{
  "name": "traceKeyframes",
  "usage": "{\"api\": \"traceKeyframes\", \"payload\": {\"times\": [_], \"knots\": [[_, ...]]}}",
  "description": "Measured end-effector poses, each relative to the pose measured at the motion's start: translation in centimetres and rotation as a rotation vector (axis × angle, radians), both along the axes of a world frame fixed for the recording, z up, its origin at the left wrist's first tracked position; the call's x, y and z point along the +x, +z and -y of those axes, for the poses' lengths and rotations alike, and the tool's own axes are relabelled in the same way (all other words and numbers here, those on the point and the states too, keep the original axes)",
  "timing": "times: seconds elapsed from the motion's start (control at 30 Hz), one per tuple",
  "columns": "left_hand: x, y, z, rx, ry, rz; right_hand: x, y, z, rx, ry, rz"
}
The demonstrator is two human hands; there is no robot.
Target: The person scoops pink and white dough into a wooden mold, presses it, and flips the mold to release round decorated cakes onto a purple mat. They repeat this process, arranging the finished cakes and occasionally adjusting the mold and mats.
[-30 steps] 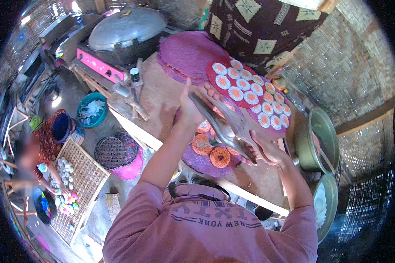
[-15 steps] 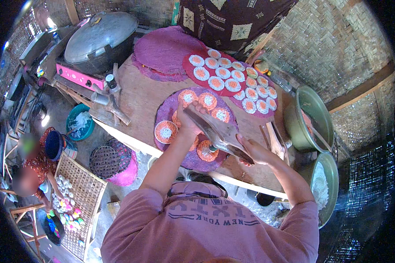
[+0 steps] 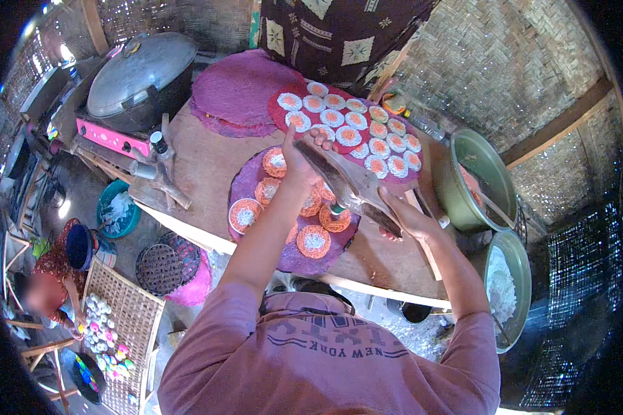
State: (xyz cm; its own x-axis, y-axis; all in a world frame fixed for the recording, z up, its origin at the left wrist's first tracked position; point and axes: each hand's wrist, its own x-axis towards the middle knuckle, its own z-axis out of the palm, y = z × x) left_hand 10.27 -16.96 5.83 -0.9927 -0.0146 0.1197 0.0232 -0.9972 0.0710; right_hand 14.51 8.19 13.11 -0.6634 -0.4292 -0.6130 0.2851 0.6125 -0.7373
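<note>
Both my hands hold a two-handled wooden hand press (image 3: 351, 182), tilted from upper left to lower right. My left hand (image 3: 299, 159) is closed round its far end, and my right hand (image 3: 406, 220) grips the near end. A short tube (image 3: 336, 207) beneath the press sits over an orange lacy disc (image 3: 335, 223). Several such discs, some white-centred, lie on a round purple mat (image 3: 342, 250) under my hands. One white-centred disc (image 3: 314, 241) lies in front of the tube; another has a pale rim (image 3: 245, 215). My left arm and the press hide part of the mat.
Behind are mats of white-and-orange discs (image 3: 332, 119) and stacked purple mats (image 3: 242, 86). A lidded pan (image 3: 142, 72) stands on a pink stove (image 3: 111, 138). Another press (image 3: 163, 176) lies left. Green basins (image 3: 460, 159) stand right. At lower left, a person sits by a woven tray (image 3: 135, 283).
The whole view has shifted, with the table now further left. The press's tube has moved from the front white-centred disc to an orange disc farther back and right. Both hands keep their grip.
</note>
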Motion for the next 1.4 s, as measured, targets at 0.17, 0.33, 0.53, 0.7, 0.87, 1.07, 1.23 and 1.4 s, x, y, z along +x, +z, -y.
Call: {"api": "traceKeyframes", "payload": {"times": [0.17, 0.33, 0.53, 0.7, 0.87, 1.07, 1.23, 1.4], "knots": [[-1.0, -3.6, -1.8, 0.054, 0.058, 0.119, -1.2, -1.1, 0.0, 0.175, 0.04, -0.104], [-2.1, -5.9, -0.9, 0.051, 0.077, 0.118, -0.8, -2.2, 0.6, 0.192, 0.036, -0.132], [-2.6, -6.6, -2.0, 0.038, 0.099, 0.112, -1.4, -1.4, -0.4, 0.257, 0.093, -0.183], [-0.8, -4.0, -0.8, -0.067, 0.046, 0.214, 0.2, -4.4, 0.3, 0.154, -0.048, -0.075], [-0.4, 3.9, 1.7, -0.653, 0.142, -0.17, 1.9, -4.6, -1.9, -0.238, -0.071, -0.193], [9.2, 5.0, 8.9, -1.628, 0.55, -0.152, 7.8, -6.0, -9.4, 0.294, -0.371, -0.935], [18.2, -0.7, 10.2, -2.336, 0.366, 0.091, 11.1, -10.8, -10.4, 0.539, -0.617, -0.888], [19.4, -3.7, 10.1, -2.366, 0.392, 0.124, 11.9, -13.0, -9.7, 0.622, -0.602, -1.043]]}}
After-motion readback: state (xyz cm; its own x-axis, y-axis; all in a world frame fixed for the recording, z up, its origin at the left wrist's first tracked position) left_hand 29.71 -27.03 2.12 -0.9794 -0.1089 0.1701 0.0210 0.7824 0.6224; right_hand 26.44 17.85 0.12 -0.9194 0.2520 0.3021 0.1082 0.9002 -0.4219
